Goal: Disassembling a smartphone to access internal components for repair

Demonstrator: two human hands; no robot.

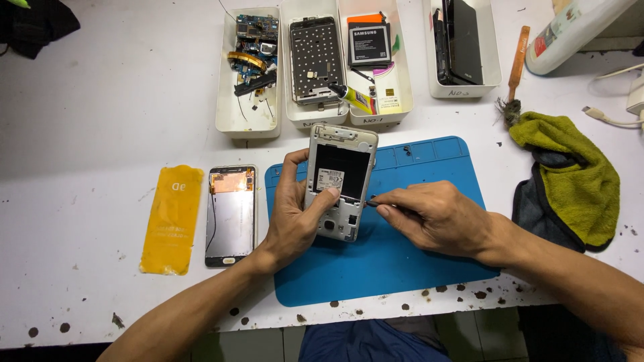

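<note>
My left hand [293, 214] grips an opened phone body [340, 179] with its back cover off, holding it tilted above the blue work mat [402, 268]; the thumb rests on the label area. My right hand [436, 216] pinches a thin dark tool [373, 200] whose tip touches the phone's right edge. A detached screen panel [230, 214] lies face down on the white table left of the mat, next to a yellow protective film [172, 220].
Several white trays at the back hold circuit parts [253, 47], a metal frame [315, 60], a battery [369, 43] and a dark phone [461, 40]. A glue tube [354, 98], a brush [515, 74], a green cloth [570, 177], a white bottle [570, 30].
</note>
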